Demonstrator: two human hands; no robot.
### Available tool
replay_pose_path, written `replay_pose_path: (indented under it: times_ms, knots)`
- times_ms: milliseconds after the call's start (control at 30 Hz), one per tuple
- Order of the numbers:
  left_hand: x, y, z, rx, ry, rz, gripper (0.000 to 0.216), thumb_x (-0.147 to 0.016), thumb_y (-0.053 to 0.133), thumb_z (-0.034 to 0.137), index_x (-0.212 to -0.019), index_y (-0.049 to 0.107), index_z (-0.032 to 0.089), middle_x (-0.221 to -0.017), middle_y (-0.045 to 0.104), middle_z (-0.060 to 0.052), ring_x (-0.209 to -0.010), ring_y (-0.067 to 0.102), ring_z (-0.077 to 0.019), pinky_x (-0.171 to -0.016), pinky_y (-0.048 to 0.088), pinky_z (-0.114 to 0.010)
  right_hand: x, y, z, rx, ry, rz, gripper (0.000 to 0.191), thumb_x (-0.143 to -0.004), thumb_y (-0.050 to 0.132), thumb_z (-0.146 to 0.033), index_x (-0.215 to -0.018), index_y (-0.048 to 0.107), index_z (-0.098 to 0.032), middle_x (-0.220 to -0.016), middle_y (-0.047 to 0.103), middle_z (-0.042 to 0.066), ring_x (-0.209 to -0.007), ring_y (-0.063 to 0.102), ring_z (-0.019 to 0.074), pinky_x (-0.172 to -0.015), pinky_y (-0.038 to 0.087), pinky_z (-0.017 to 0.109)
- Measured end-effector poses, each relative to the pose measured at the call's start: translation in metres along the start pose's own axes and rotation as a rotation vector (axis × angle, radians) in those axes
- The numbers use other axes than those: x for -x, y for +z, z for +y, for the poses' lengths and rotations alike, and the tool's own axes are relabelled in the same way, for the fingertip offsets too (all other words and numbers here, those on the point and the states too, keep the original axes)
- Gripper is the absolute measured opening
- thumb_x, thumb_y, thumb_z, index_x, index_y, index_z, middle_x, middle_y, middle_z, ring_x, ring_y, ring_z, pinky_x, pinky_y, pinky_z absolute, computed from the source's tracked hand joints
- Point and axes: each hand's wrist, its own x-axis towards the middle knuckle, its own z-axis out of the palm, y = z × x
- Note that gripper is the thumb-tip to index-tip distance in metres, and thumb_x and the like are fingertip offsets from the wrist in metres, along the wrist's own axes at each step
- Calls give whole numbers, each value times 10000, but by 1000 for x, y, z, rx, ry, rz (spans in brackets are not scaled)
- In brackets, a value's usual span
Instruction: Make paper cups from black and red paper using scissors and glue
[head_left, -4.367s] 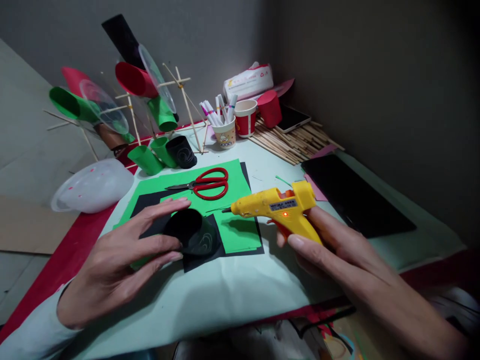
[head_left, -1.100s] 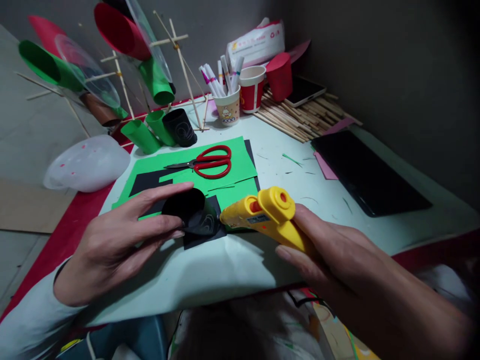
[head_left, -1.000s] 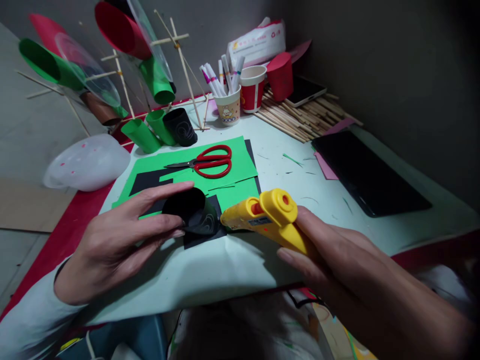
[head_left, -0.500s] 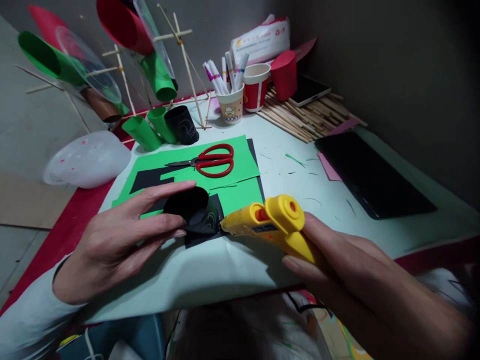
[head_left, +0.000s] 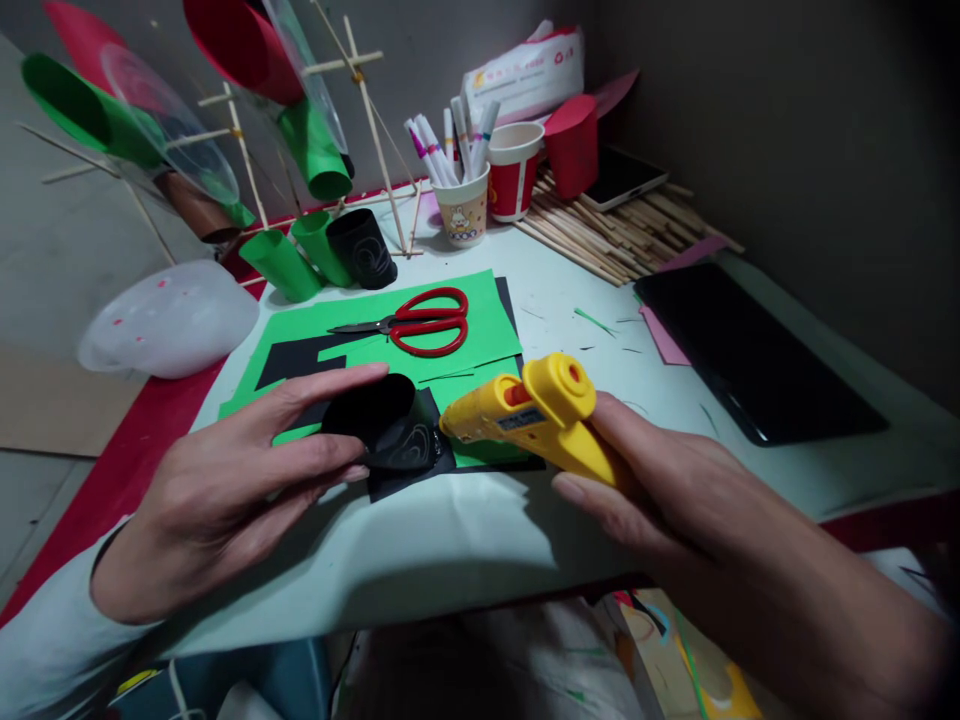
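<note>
Between the thumb and fingers of my left hand (head_left: 255,475) is a black paper tube (head_left: 375,425) with pale swirls on its side. It stands on a small black paper piece (head_left: 394,484), and glossy glue shows along its right lower edge. My right hand (head_left: 652,480) is wrapped round a yellow glue gun (head_left: 525,405). The gun's nozzle points left, at the tube's base on the right side. Behind the tube, red-handled scissors (head_left: 427,322) lie on green paper sheets (head_left: 480,292), with black paper partly under them.
Green tubes (head_left: 281,265) and a black tube (head_left: 363,248) stand by a stick frame (head_left: 367,110) at back left. A marker cup (head_left: 461,210), a red cup (head_left: 515,170) and wooden sticks (head_left: 600,230) are behind. A black tablet-like slab (head_left: 757,350) lies right, a whitish balloon (head_left: 169,318) left.
The glue gun in my right hand has moved slightly up, its nozzle shifting along the tube's right base edge. My left hand keeps the black paper tube in nearly the same place.
</note>
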Motion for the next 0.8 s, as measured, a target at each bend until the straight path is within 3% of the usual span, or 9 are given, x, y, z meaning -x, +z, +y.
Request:
replay_pose_path:
  times_ms: [100, 233, 633, 800]
  knots:
    - [1, -2, 0, -3, -16, -36, 273, -949, 525, 163, -1093, 675, 339, -1491, 582, 62, -1215, 656, -183, -868, 586, -232, -4, -1, 1, 19, -24, -8, 66, -972, 495, -252, -909, 499, -270, -779, 646, -25, -611, 575, 162, -517, 454, 256]
    - [2, -3, -1, 3, -16, -46, 291, -949, 512, 147, -1099, 669, 341, -1501, 573, 49, -1238, 648, -197, -871, 588, -244, -10, -2, 1, 45, -172, 63, 129, -998, 502, -229, -879, 472, -270, -739, 586, -51, -586, 523, 133, -510, 419, 223]
    - [0, -8, 1, 36, -20, -104, 322, -930, 538, 96, -1124, 671, 316, -1548, 521, 56, -1273, 614, -176, -960, 552, -238, -40, -5, -12, 124, -114, -26, 30, -960, 446, -247, -933, 456, -240, -726, 552, -18, -579, 501, 158, -520, 341, 277]
    - [1, -9, 0, 17, -29, -109, 390, -921, 524, 77, -1167, 647, 354, -1550, 515, 65, -1263, 622, -186, -918, 582, -261, -39, -6, -14, 146, -126, -25, 55, -954, 462, -239, -901, 451, -243, -712, 558, -19, -579, 512, 158, -517, 349, 270]
